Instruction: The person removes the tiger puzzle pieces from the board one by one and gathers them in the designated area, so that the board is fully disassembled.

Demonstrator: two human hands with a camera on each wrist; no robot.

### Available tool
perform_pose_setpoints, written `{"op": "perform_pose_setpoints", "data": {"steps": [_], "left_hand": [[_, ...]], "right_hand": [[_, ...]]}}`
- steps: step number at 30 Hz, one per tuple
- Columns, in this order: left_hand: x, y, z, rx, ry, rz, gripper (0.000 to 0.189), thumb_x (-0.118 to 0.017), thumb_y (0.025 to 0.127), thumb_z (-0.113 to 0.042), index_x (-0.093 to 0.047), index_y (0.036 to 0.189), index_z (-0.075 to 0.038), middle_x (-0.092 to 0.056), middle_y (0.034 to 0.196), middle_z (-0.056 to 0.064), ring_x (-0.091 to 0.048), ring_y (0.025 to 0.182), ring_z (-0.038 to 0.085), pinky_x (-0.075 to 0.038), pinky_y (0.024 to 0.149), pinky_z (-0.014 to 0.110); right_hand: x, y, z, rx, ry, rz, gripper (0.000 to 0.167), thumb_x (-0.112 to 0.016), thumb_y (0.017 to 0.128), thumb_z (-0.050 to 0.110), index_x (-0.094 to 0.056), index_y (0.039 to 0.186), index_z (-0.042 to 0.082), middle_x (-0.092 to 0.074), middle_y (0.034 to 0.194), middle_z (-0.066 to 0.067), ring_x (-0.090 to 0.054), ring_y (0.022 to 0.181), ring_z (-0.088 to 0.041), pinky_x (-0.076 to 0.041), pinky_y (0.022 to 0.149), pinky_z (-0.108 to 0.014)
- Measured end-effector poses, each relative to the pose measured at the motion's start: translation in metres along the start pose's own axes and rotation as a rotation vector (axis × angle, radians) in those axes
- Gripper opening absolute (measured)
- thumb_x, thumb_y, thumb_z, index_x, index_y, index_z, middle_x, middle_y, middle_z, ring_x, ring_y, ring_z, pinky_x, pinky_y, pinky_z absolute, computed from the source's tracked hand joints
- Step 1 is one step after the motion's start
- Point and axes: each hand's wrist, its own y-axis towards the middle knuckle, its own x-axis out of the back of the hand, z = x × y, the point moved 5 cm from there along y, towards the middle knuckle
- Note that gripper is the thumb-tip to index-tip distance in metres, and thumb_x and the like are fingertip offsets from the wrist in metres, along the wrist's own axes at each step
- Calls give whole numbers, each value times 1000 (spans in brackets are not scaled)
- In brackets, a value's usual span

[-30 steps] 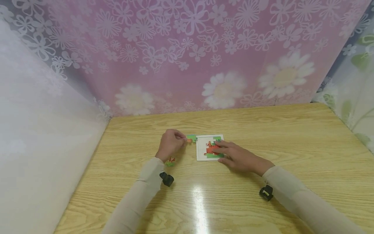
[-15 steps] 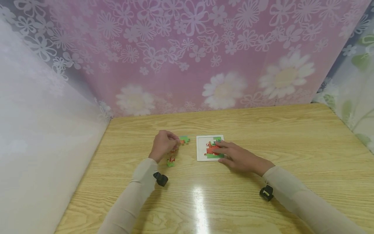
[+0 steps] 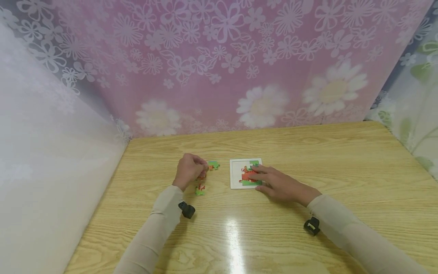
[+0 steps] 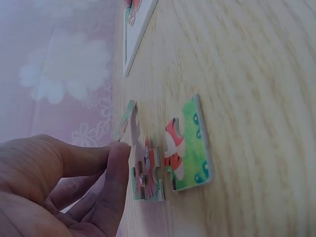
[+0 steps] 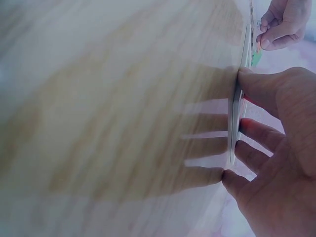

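The puzzle piece (image 4: 126,121) stood tilted in the left hand (image 3: 190,170), pinched at one end between thumb and finger; so slight a hold could have let it twist or slip. A red-patterned piece (image 4: 152,173) and a tiger piece (image 4: 195,148) lay just beside that hand, easily nudged by its fingers. The right hand (image 3: 282,184), fingers spread, rested on the puzzle board (image 3: 237,175); sideways pressure might have shifted its laid pieces.

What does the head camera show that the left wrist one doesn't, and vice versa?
Only the head view: beige sleeves, black wrist cameras, and most of the right hand and of the white board.

Only the left wrist view: the grey edge of a loose green piece and its blue-green markings, too small to make out from the head.

Both: the left hand pinching a puzzle piece, wooden tabletop, flowered backdrop.
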Motion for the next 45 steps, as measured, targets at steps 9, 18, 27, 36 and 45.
{"op": "perform_pose_setpoints", "data": {"steps": [9, 18, 27, 36, 45], "left_hand": [[2, -1, 0, 18, 29, -22, 8, -76, 91, -7, -77, 91, 0, -75, 80, 13, -72, 65, 25, -60, 61, 36], [2, 1, 1, 14, 57, -29, 7, -77, 91, -8, -78, 90, -2, -74, 77, 11, -72, 64, 23, -59, 59, 33], [4, 0, 1, -23, 107, -49, 7, -76, 91, -10, -79, 89, -4, -74, 72, 8, -71, 62, 22, -58, 59, 34], [6, 0, 0, -20, 138, -50, 6, -78, 90, -12, -80, 88, -7, -73, 71, 6, -71, 62, 21, -56, 60, 33], [7, 0, -2, -30, 171, -52, 6, -79, 90, -13, -80, 89, -7, -72, 68, 5, -69, 63, 22, -55, 63, 37]], "right_hand": [[0, -1, 0, 4, 3, -6, 45, -61, 103, 20, -55, 145, 3, -39, 157, -21, -33, 143, -47, -36, 110, -61], [0, -1, -1, 8, 3, -2, 45, -61, 103, 20, -55, 145, 3, -39, 157, -22, -33, 143, -47, -36, 110, -61], [1, -1, 0, 0, 1, 0, 45, -61, 103, 19, -55, 145, 3, -38, 157, -22, -33, 144, -47, -35, 110, -61], [1, -1, 1, 2, 0, 0, 45, -61, 103, 19, -55, 145, 3, -38, 157, -22, -32, 144, -47, -34, 111, -61], [1, 1, 2, 11, 7, 7, 44, -61, 103, 18, -56, 143, 1, -39, 155, -25, -34, 143, -46, -37, 109, -60]]}}
